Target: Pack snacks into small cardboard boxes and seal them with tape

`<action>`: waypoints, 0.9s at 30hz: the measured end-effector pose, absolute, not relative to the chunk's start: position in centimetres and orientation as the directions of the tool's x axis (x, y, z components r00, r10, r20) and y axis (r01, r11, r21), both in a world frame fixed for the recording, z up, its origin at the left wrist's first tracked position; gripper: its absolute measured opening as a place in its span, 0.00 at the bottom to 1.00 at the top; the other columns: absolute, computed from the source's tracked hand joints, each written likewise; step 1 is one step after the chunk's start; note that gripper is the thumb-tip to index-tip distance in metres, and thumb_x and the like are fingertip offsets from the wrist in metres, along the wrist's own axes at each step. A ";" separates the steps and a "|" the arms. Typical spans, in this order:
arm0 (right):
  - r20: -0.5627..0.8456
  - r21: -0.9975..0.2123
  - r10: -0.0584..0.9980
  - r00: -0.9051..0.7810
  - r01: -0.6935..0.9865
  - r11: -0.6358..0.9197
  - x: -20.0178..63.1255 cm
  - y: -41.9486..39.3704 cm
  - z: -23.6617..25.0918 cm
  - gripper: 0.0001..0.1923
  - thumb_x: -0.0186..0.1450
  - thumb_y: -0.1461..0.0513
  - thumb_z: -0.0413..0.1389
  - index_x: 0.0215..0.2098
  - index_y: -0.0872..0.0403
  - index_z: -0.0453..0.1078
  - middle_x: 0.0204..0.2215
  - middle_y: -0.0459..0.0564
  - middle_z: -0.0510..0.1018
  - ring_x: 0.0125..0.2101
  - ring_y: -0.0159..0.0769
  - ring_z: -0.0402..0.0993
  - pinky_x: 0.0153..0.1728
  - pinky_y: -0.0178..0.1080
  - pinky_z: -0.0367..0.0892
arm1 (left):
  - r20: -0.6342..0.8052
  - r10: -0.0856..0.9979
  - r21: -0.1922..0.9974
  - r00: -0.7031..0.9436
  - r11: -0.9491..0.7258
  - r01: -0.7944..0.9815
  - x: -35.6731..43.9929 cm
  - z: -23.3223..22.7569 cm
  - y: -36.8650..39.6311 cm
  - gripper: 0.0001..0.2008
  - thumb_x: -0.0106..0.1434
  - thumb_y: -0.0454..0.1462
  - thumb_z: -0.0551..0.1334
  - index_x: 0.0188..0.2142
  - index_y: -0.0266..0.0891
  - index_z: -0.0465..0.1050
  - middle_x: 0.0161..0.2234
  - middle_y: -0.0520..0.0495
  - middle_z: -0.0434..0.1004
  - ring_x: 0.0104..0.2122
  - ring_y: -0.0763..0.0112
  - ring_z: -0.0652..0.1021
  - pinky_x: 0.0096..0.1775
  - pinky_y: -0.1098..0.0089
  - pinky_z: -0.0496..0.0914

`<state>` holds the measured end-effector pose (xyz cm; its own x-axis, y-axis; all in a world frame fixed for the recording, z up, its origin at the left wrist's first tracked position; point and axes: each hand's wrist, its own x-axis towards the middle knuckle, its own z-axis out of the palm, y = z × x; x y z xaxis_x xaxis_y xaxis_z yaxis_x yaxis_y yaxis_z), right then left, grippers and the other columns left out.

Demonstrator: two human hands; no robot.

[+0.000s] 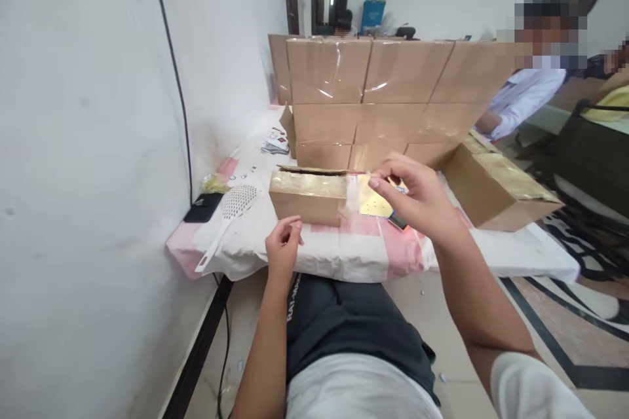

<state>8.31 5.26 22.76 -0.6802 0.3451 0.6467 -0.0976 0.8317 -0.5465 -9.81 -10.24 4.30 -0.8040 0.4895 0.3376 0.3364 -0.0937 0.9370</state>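
Note:
A small cardboard box (308,205) with clear tape along its top stands near the table's front edge, a flap raised behind it. My left hand (284,243) is at the box's lower front, fingers curled together; whether anything is between them is hidden. Right of the box, my right hand (410,193) is raised with thumb and fingertips pinched. What it pinches, if anything, is too small to make out. A translucent, blurred patch shows between the box's right end and this hand. Beneath the right hand lie a yellow sheet (372,200) and a small dark object (398,221).
Stacked taped cartons (324,72) form a wall behind. Another carton (501,190) stands at right. A white slotted skimmer (238,203), a black phone (204,207) and a pile of cards (276,141) lie at left on the cloth-covered table (334,252). A person (531,91) is behind at right.

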 end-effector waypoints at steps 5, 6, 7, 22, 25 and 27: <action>0.379 -0.754 0.318 -0.869 -0.091 0.650 -1.5 6.5 22.9 0.16 0.65 0.53 0.62 0.27 0.54 0.69 0.24 0.44 0.69 0.27 0.30 0.62 0.29 0.37 0.58 | 0.737 0.362 0.549 -0.571 0.172 0.818 -14.9 6.2 -9.3 0.14 0.69 0.42 0.60 0.49 0.39 0.78 0.51 0.37 0.79 0.50 0.58 0.77 0.51 0.58 0.71; 0.317 -0.798 0.302 -0.899 -0.081 0.597 -3.6 6.7 22.7 0.17 0.64 0.52 0.62 0.26 0.54 0.69 0.23 0.44 0.68 0.26 0.30 0.61 0.28 0.36 0.57 | 0.765 0.412 0.443 -0.495 0.220 0.869 -15.6 6.7 -8.5 0.16 0.69 0.42 0.60 0.53 0.41 0.77 0.56 0.37 0.76 0.56 0.54 0.74 0.57 0.53 0.66; 0.265 -0.834 0.287 -0.921 -0.070 0.548 -5.5 6.9 22.5 0.17 0.63 0.51 0.63 0.25 0.54 0.68 0.23 0.43 0.67 0.25 0.29 0.60 0.27 0.36 0.56 | 0.764 0.483 0.348 -0.428 0.250 0.904 -15.9 7.2 -7.6 0.18 0.69 0.43 0.59 0.56 0.43 0.75 0.60 0.37 0.73 0.61 0.51 0.70 0.61 0.48 0.61; 0.069 -0.853 0.293 -0.954 0.096 0.513 -16.7 11.9 17.1 0.18 0.59 0.54 0.61 0.20 0.53 0.61 0.18 0.39 0.58 0.22 0.26 0.51 0.25 0.36 0.49 | 0.605 0.698 0.327 -0.383 0.221 0.919 -14.9 6.8 -4.0 0.21 0.72 0.48 0.55 0.59 0.44 0.72 0.60 0.42 0.74 0.62 0.54 0.69 0.66 0.45 0.50; 0.173 -0.858 0.366 -0.914 0.042 0.511 -15.6 13.3 18.2 0.16 0.60 0.52 0.62 0.23 0.54 0.66 0.20 0.42 0.64 0.24 0.28 0.58 0.27 0.36 0.55 | 0.607 0.694 0.334 -0.389 0.221 0.916 -14.8 6.8 -3.9 0.20 0.72 0.48 0.55 0.59 0.45 0.72 0.60 0.42 0.74 0.62 0.55 0.69 0.67 0.46 0.48; 0.352 -0.824 0.452 -0.819 -0.042 0.565 -13.8 14.6 19.5 0.16 0.62 0.52 0.62 0.25 0.54 0.68 0.23 0.44 0.68 0.26 0.30 0.63 0.30 0.37 0.61 | 0.608 0.690 0.335 -0.392 0.225 0.915 -14.7 6.8 -3.9 0.20 0.72 0.48 0.55 0.59 0.45 0.72 0.60 0.43 0.74 0.62 0.55 0.70 0.67 0.46 0.47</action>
